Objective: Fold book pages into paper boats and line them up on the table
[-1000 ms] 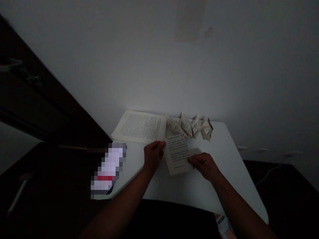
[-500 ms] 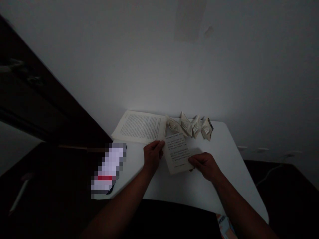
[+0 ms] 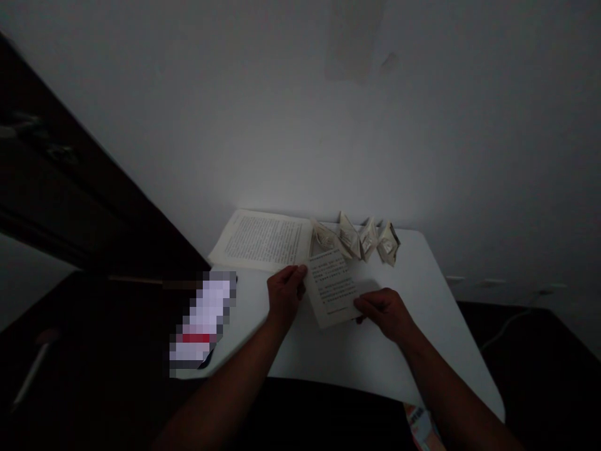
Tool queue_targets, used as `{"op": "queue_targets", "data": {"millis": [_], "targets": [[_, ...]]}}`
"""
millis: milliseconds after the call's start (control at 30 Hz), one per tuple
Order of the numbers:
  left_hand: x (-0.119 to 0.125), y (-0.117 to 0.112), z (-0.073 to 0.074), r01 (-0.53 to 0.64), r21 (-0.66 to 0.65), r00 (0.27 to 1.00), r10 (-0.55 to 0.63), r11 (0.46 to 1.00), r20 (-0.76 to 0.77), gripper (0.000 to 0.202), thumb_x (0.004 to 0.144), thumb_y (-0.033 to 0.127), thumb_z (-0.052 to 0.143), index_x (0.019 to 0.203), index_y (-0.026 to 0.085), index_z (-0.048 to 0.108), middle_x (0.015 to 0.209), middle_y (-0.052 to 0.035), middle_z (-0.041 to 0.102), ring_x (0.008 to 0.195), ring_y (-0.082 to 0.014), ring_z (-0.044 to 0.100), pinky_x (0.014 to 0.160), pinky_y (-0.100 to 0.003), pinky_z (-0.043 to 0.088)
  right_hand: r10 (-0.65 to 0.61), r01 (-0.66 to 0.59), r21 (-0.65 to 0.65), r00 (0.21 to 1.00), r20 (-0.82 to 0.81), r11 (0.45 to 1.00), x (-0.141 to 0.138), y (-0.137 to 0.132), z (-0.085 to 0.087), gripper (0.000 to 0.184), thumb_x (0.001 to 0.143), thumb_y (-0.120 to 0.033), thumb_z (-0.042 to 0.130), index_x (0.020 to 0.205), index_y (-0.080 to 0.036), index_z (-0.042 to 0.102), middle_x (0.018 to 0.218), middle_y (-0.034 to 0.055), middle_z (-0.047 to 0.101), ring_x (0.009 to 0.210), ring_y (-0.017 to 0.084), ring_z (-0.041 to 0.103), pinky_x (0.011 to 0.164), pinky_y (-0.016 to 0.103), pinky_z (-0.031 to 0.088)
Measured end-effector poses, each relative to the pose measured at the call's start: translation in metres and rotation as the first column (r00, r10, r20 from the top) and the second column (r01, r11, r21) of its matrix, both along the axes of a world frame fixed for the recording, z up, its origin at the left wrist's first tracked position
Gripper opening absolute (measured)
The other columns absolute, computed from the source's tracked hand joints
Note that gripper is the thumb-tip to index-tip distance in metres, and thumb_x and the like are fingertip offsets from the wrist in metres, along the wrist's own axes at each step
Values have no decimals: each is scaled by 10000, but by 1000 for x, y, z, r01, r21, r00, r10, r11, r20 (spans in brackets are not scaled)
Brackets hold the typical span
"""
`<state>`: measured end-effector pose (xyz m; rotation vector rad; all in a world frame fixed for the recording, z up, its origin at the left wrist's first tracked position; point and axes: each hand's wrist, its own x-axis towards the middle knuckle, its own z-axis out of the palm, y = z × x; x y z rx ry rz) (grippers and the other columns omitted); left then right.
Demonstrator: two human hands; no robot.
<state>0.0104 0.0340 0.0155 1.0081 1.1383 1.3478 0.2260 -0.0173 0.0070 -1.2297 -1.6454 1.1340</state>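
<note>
A printed paper sheet [image 3: 332, 287], folded to a narrow page, is held just above the white table [image 3: 357, 351]. My left hand [image 3: 284, 294] pinches its left edge, fingers closed on the paper. My right hand [image 3: 382, 311] grips its lower right corner, fingers curled. Behind the sheet lies an open book [image 3: 263, 240] with printed pages. To the right of the book stand several folded paper shapes [image 3: 359, 238] in a row near the wall.
A blurred-out white and red object [image 3: 203, 322] lies at the table's left edge. A dark door or cabinet [image 3: 61, 188] fills the left side. The grey wall [image 3: 300, 113] rises right behind the table. The room is dim.
Both hands and the sheet have stayed almost still; the sheet has shifted very slightly to the left with the view.
</note>
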Motion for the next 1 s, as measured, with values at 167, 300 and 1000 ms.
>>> {"op": "queue_targets", "data": {"millis": [167, 300, 1000], "targets": [[-1, 1, 0, -17, 10, 1000, 17, 1000, 10, 292, 728, 385, 640, 580, 143, 572, 416, 63, 401, 382, -50, 341, 385, -182, 273, 11, -11, 4, 1000, -25, 1000, 0, 0, -2, 388, 826, -417, 560, 576, -140, 665, 518, 35, 640, 477, 112, 566, 482, 208, 413], [-2, 1, -1, -20, 3, 999, 20, 1000, 29, 270, 728, 379, 639, 602, 146, 584, 429, 63, 406, 396, -54, 354, 396, -183, 289, -10, 6, -59, 997, -71, 998, -3, 0, 0, 390, 816, -427, 570, 565, -141, 656, 547, 52, 667, 516, 136, 622, 501, 216, 457], [4, -3, -3, 333, 6, 941, -332, 943, -67, 332, 689, 446, 674, 650, 119, 631, 543, -6, 589, 460, -95, 511, 445, -209, 411, -98, 99, -20, 995, 29, 995, -1, 0, 3, 401, 786, -474, 563, 567, -142, 605, 471, -27, 462, 441, 87, 406, 425, 218, 331]]}}
